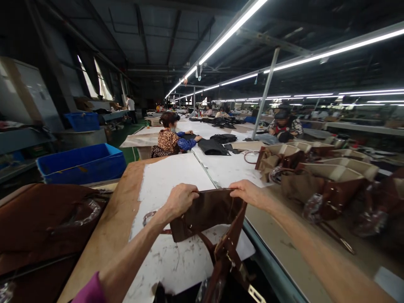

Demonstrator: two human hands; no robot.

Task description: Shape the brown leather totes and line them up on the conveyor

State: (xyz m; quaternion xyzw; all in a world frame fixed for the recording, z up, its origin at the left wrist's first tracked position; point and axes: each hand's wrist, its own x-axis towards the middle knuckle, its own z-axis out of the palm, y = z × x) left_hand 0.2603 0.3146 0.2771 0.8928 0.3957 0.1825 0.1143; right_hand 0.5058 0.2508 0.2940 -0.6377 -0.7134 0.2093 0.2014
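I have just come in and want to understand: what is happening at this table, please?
A person holds up a brown bag by its top edge, with the left hand and the right hand apart. It is above white paper on the table. More bags stand to the right, and a blue bin is at the left. Further ahead, another person touches black pieces.

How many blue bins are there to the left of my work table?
2. The larger blue bin is close by, just left of the table; the smaller blue bin sits farther back. Others may be hidden.
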